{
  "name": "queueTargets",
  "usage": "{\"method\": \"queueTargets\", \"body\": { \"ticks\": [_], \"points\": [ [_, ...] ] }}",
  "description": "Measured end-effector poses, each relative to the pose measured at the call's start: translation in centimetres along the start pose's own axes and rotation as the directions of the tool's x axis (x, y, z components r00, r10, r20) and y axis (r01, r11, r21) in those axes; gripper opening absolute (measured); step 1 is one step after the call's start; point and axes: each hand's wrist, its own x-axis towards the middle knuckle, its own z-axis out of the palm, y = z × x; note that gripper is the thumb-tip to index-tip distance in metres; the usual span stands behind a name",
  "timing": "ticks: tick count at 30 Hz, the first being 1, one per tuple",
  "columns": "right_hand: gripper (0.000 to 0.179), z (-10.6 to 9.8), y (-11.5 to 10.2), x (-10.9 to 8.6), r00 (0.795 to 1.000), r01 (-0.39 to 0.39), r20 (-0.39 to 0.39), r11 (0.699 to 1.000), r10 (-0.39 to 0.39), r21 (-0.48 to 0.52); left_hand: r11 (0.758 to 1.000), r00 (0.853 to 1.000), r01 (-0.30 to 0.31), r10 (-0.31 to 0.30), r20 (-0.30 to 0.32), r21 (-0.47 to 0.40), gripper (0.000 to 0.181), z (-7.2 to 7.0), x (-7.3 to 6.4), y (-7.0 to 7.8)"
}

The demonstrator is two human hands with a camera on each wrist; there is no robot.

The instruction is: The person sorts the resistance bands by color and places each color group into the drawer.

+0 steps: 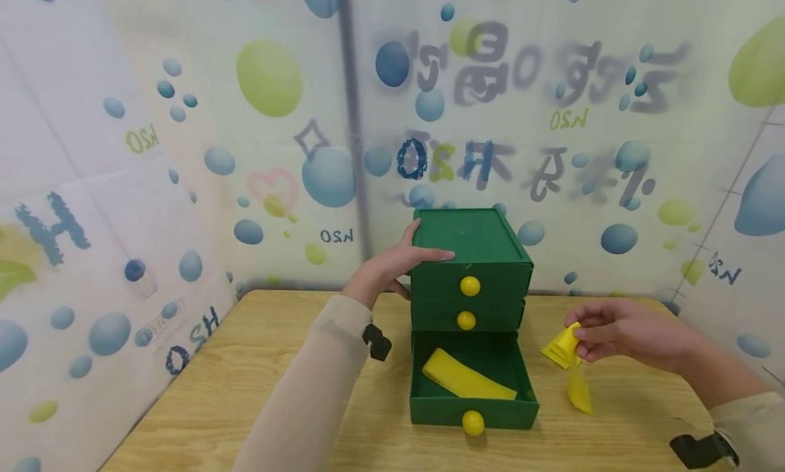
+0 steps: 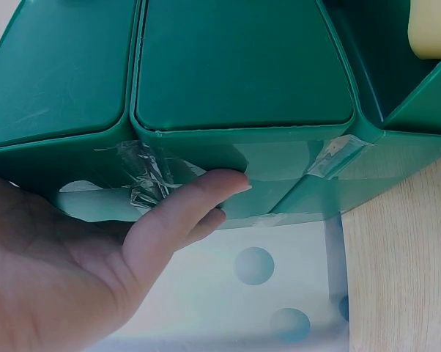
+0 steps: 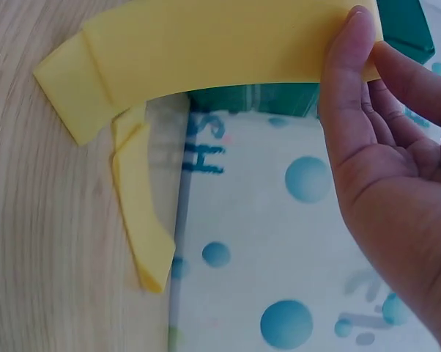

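A green three-drawer cabinet (image 1: 466, 237) with yellow round knobs stands on the table, its bottom drawer (image 1: 423, 409) pulled out. My left hand (image 1: 392, 262) rests at the cabinet's upper left corner, fingers extended over the top; in the left wrist view the thumb (image 2: 198, 194) lies straight along its taped side. To the right of the drawer, my right hand (image 1: 632, 336) pinches a flat yellow strip (image 3: 220, 48) between thumb and fingers, and it hangs down over the table. Another yellow strip (image 3: 143, 205) lies on the table behind it. A folded yellow strip (image 1: 466, 379) lies slanted inside the drawer.
The light wood table (image 1: 264, 390) carries the cabinet near its back edge. Behind and to the left, a pale curtain (image 1: 270, 152) with blue and green dots encloses the table.
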Motion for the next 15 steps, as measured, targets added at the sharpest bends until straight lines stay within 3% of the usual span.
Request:
{"method": "queueTargets", "body": {
  "ticks": [15],
  "points": [
    [0.026,5.0,-2.7,4.2,0.999,0.033,0.033,0.999,-0.032,-0.039,1.0,1.0,-0.004,0.004,0.003,-0.003,0.118,0.0,0.2,-0.2]
  ]
}}
